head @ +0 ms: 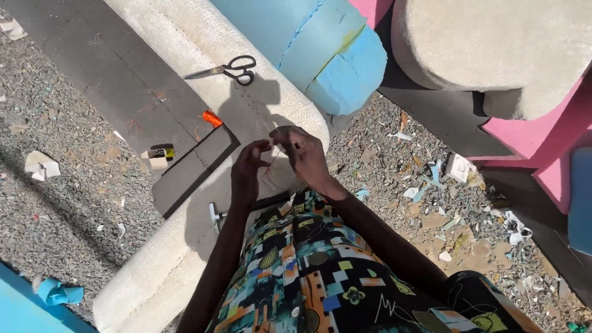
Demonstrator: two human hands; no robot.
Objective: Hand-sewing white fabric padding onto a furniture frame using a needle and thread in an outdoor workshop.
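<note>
Honestly, the thing the hands are busy with is the hardest to see: both are drawn up together over the cream upholstered cushion (185, 37), the left hand (250, 163) with fingertips pinched narrow, the right hand (302, 154) curled close beside it, and between them runs what looks like a fine thread (275, 145), too thin to follow. I cannot tell whether a needle is held there. The hands' own shadow falls across the cushion and darkens the spot under them. The cushion runs from upper left to lower left, cut off at the top and bottom edges.

One pair of black-handled scissors (225, 69) lies on the cushion, well apart from the hands. One tuft of orange thread (212, 118) sits at the cushion's edge on a dark board (129, 80), and a small box (158, 157) rests near it on the board. A small metal piece (214, 216) pokes out beside the left forearm, half hidden. One blue foam block (333, 55) leans just beyond the cushion; a second cream cushion (493, 49) and pink panels (542, 129) are cropped at upper right. The gravel ground (55, 203) is scattered with paper and foam scraps, too many to count.
</note>
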